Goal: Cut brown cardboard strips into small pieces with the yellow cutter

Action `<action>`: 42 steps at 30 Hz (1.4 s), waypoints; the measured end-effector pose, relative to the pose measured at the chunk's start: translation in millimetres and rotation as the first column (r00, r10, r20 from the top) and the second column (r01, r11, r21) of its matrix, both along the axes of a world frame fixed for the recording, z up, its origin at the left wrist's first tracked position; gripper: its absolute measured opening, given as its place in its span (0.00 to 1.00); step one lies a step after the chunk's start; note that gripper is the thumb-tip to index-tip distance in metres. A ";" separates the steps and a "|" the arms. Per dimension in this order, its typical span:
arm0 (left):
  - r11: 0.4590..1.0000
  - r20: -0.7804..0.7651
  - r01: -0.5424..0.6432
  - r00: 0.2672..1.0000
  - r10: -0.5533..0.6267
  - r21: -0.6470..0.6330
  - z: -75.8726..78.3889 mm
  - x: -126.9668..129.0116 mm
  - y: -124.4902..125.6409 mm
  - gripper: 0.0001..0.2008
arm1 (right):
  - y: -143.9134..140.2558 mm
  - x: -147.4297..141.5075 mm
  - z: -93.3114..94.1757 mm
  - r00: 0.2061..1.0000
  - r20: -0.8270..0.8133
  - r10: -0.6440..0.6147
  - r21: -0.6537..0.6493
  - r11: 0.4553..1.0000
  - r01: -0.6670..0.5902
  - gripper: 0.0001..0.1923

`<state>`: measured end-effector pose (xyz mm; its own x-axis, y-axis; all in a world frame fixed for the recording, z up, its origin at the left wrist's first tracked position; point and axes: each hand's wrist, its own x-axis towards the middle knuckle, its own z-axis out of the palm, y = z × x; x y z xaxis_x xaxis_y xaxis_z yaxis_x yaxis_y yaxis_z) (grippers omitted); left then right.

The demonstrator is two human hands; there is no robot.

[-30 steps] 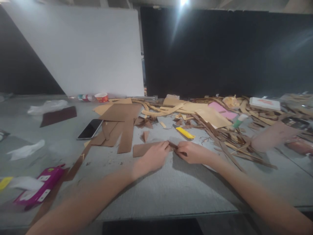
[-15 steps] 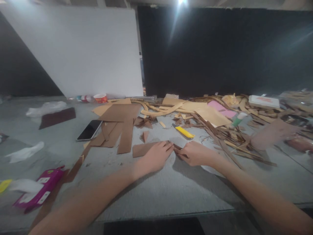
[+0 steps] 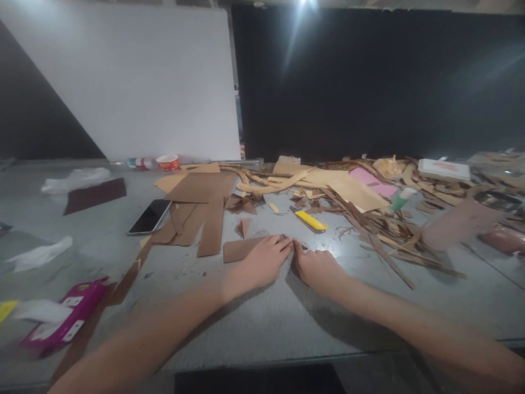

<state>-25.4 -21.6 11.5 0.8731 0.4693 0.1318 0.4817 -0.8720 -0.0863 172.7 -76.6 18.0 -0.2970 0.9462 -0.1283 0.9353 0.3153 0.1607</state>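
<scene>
A short brown strip of flat sheet material lies crosswise on the table in front of me. My left hand rests flat over its right part, fingers stretched out and together. At the strip's right end, close to the left fingertips, my right hand touches down with its index finger extended and the others curled in. Whether anything is pinched beneath those fingers is hidden. Just beyond the hands are a yellow utility knife and a small brown triangular scrap.
Brown sheets and a phone lie left of centre. A scrap pile spreads rightward, near a tumbler on its side. A purple wipes pack is at near left. Behind stand a red cup and white box.
My right hand has gone from gripping a dark brown end raised at the right to touching the strip with an extended index finger. That end no longer shows. The left hand stays put.
</scene>
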 end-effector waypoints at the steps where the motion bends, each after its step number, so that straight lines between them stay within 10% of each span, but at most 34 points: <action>1: 1.000 -0.004 -0.002 1.000 0.002 -0.002 0.0 0.1 -0.3 0.32 | -0.6 0.2 0.5 1.000 -0.009 -0.017 -0.006 1.000 0.017 0.30; 17: 0.971 0.127 -0.059 0.988 0.090 -0.230 5.0 -6.7 11.8 0.33 | 2.1 13.8 14.2 1.000 0.001 -0.029 0.039 0.999 0.029 0.22; 26: 0.969 0.145 -0.078 0.983 0.114 -0.236 14.4 -12.3 11.8 0.25 | 24.0 28.5 20.2 0.998 -0.002 -0.067 0.068 0.995 0.067 0.34; 42: 0.919 0.421 0.186 0.907 -0.024 -0.348 -10.2 -18.9 35.8 0.31 | 44.7 35.7 -0.2 0.962 -0.273 0.014 0.013 1.000 -0.011 0.27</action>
